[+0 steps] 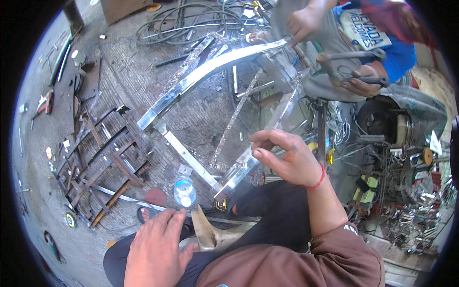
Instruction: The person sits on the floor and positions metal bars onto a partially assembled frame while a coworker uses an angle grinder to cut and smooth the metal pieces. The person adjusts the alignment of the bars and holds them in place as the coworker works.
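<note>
head view: left hand [158,251], grip wide, nothing seen in it, near a clear plastic container [184,193] with blue band; right hand [289,155], grip loosely curved, thumb apart from fingers, by the near rail of the metal frame [196,74], contact uncertain. co-worker's hand [302,24] at the frame's far end, presumably to steady it; co-worker's other hand [364,86] around a dark bent tool [330,67], seemingly kept clear of the rails. metal frame: mid-picture, over concrete floor [122,71], between both people, likely for reach from either side. appearance: silvery, reflective; one long side bowed, slimmer crossbar, straight near rail.
</note>
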Tool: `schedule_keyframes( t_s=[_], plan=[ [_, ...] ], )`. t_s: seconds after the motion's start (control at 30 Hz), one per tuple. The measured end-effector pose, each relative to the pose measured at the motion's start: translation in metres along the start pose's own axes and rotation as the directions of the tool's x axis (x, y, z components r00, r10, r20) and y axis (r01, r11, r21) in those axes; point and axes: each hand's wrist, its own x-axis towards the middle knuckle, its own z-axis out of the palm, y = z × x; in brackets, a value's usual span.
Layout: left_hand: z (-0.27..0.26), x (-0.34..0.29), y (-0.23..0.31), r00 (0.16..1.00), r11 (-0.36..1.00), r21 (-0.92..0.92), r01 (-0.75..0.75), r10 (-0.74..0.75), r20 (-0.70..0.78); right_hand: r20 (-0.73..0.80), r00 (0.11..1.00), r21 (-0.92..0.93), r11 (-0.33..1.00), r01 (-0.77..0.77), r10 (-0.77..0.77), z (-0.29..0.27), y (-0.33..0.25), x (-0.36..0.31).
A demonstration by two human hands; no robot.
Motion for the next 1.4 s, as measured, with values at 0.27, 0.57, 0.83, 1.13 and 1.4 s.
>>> schedule_keyframes(
  t_s=[0.27, 0.57, 0.83, 1.13, 1.4],
  plan=[
    [0.019, 0.016, -0.001, 0.997, 0.997, 0.047, -0.065, 0.067, -0.047, 0.004, 0.998, 0.019, 0.998, 0.062, -0.062, -0.004, 0.007, -0.011],
    [0.041, 0.045, -0.010, 1.000, 0.986, 0.169, -0.005, 0.003, 0.014, 0.043, 0.999, -0.159, 0.987, 0.013, -0.006, -0.005, 0.018, -0.006],
    [0.063, 0.063, -0.014, 0.978, 0.967, 0.241, 0.079, -0.123, 0.170, 0.122, 0.991, -0.230, 0.973, -0.021, 0.051, -0.002, 0.023, -0.002],
    [0.080, 0.077, -0.025, 0.974, 0.964, 0.267, -0.013, -0.048, 0.220, 0.106, 0.993, -0.309, 0.948, 0.072, -0.041, 0.015, 0.035, 0.007],
    [0.080, 0.083, -0.033, 0.976, 0.958, 0.287, 0.026, -0.086, 0.200, 0.144, 0.989, -0.238, 0.969, 0.069, -0.035, 0.011, 0.028, 0.004]
  ],
)
